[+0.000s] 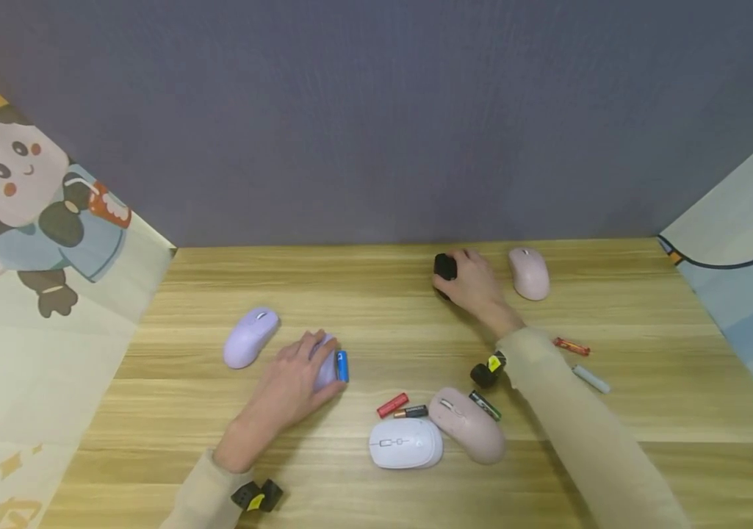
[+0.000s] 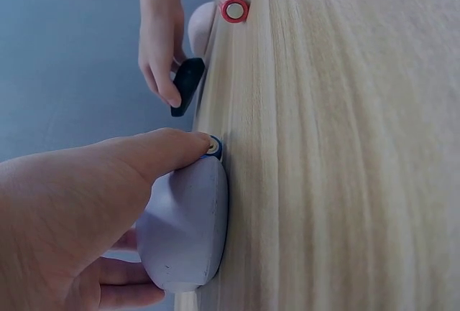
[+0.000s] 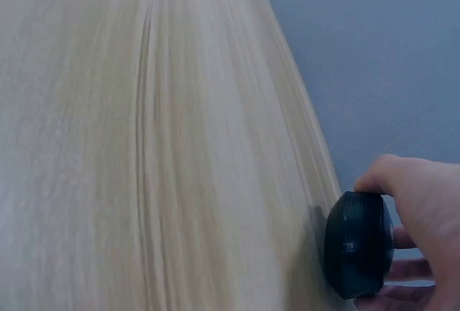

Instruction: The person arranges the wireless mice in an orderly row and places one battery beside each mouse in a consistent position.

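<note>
My left hand (image 1: 293, 375) lies over a lavender mouse (image 2: 183, 225) on the wooden table, its fingers curled down around the sides. The thumb tip is right at the end of a blue battery (image 1: 342, 366), which lies along the mouse's right side. Near the back edge, my right hand (image 1: 475, 283) grips a black mouse (image 3: 356, 245) by its sides, thumb on one side and fingers on the other. In the left wrist view this black mouse is tilted. Part of it is hidden behind the fingers in the head view.
A second lavender mouse (image 1: 250, 338) lies left and a pink one (image 1: 530, 274) back right. In front are a white mouse (image 1: 402, 444), a larger pink mouse (image 1: 472, 426) and several batteries. A red battery (image 1: 572, 346) and a grey battery (image 1: 591, 379) lie right. A grey panel (image 1: 376, 132) borders the back.
</note>
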A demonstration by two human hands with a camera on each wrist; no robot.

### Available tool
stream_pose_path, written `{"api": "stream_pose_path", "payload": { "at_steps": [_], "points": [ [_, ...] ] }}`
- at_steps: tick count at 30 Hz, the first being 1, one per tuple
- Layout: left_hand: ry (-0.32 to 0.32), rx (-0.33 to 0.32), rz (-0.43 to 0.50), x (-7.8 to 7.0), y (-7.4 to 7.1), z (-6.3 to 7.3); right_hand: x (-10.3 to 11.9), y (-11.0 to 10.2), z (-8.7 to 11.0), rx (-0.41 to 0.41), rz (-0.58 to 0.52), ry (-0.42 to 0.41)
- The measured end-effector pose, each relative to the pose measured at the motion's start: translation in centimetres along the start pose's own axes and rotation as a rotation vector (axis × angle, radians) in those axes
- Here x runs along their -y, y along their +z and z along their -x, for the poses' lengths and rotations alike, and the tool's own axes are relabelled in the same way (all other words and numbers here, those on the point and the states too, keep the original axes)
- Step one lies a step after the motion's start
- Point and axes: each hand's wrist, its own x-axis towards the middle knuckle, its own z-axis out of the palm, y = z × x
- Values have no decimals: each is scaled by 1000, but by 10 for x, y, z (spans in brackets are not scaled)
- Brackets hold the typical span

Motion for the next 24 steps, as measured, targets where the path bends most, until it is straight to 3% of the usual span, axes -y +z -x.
{"api": "stream_pose_path", "payload": {
  "at_steps": [10,24],
  "points": [
    [17,-22,-7,2,0,2,13,9,-6,-14,-3,26],
    [4,0,-5,3,0,2,21,16,-11,-12,45,53]
  ]
}}
